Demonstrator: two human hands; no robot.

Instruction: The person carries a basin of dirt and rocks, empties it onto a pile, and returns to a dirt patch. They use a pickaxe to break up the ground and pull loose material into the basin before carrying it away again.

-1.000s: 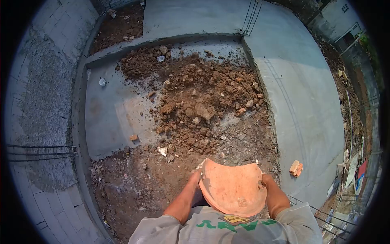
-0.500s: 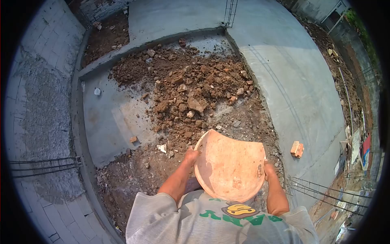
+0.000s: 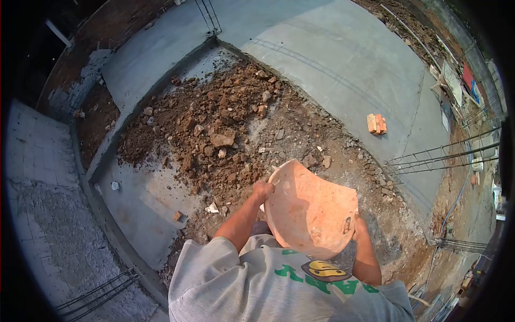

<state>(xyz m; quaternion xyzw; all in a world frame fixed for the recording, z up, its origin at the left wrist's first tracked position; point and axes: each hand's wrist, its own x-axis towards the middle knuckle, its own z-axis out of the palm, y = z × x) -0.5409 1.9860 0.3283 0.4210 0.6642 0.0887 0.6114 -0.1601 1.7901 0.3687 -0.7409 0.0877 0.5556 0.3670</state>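
Both of my hands grip a wide, dusty orange scoop pan (image 3: 308, 201), held in front of my body. It has a curved back wall near my shirt and an open front edge that faces away from me. Fingers of my left hand (image 3: 263, 189) close around its left rim. My right hand (image 3: 359, 225) is wrapped around the right rim, beside a handle slot. Nothing lies in the pan except stains and a shadow. Beyond it spreads a heap of brown soil and stones (image 3: 214, 126).
A low concrete edge (image 3: 145, 115) frames the soil pit. Smooth concrete slab (image 3: 332, 64) runs along the far and right sides, with a small stack of bricks (image 3: 376, 124) on it. Steel bars (image 3: 445, 158) jut in at right. A block wall (image 3: 40, 161) stands at left.
My view has turned to the right, so the heap and bricks appear shifted and rotated. The scoop pan is tilted slightly differently, still in both hands.
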